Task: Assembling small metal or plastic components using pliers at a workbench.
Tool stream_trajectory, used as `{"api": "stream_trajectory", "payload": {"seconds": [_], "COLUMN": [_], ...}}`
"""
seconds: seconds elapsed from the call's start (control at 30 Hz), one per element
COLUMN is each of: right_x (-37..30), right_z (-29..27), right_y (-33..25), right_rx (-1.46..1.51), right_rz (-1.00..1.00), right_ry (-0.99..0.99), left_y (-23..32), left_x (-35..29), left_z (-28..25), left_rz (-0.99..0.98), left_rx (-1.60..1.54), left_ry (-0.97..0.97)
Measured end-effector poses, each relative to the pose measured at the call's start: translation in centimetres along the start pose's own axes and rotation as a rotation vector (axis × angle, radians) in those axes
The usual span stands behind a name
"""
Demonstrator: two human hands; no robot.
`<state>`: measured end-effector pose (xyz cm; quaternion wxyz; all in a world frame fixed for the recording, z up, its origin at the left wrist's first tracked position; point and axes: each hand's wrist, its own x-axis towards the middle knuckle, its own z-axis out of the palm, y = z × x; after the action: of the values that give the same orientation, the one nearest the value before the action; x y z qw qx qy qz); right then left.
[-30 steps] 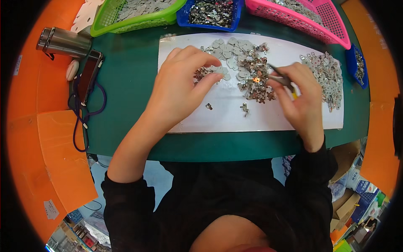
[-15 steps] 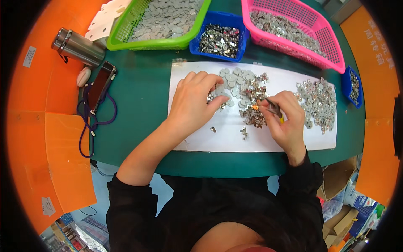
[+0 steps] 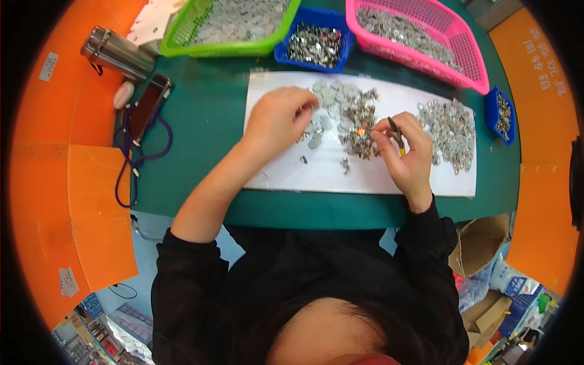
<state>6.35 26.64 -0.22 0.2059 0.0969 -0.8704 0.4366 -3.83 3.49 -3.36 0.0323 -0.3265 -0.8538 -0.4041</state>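
Head view.

Item: left hand (image 3: 281,121), bare, above the left part of a white board (image 3: 316,177); fingers curled, thumb below; whether its grip is closed on anything cannot be told. Beneath and just beside it: a few small flat grey pieces (image 3: 316,135).

Item: right hand (image 3: 409,153), bare; grip closed around a hand tool (image 3: 394,126) with dark tips and a yellow part, tips pointing up and to the left. Fingertips at the right edge of a heap of shiny brownish metal pieces (image 3: 360,145), which lies on the board between the two hands; one piece in it gleams orange.

Item: flat grey pieces (image 3: 331,93), spread on the board behind and to the left of that heap.

Item: two small metal bits, apart from the heap, toward the near edge: one dark (image 3: 304,160), one silvery (image 3: 345,165).

Item: separate pile of silvery pieces (image 3: 453,137), right end of board.

Table (image 3: 194,188), green. Along its far side: lime-green basket (image 3: 228,48), blue tray (image 3: 312,64), pink basket (image 3: 477,52), each with metal pieces. Far right: small blue tray (image 3: 490,114), likewise filled. Left: steel flask (image 3: 121,55); phone-like device (image 3: 148,108) with purple cord (image 3: 168,148).
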Motion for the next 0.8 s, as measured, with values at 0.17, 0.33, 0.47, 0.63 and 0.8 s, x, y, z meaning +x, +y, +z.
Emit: {"api": "stream_trajectory", "payload": {"seconds": [0.17,0.33,0.47,0.63,0.8], "right_x": [-2.6,-4.1,-4.1,-2.3,-1.7], "right_z": [1.0,3.1,5.3,7.0,7.9], "right_y": [-1.2,-2.6,-3.2,-4.1,-3.4], "right_rx": [-0.067,-0.235,-0.357,-0.361,-0.403], "right_rz": [0.011,-0.191,-0.376,-0.231,-0.2], "right_ry": [-0.108,-0.148,-0.133,-0.202,-0.222], "left_y": [2.1,2.3,2.8,3.0,2.4], "left_x": [-1.7,-4.4,-6.3,-7.9,-8.6], "left_z": [-2.2,-2.2,-3.0,-3.1,-3.9], "left_rz": [-0.137,-0.335,-0.429,-0.509,-0.481], "left_rx": [-0.283,-0.652,-0.933,-1.098,-1.136], "left_ry": [0.159,0.37,0.423,0.437,0.468]}}
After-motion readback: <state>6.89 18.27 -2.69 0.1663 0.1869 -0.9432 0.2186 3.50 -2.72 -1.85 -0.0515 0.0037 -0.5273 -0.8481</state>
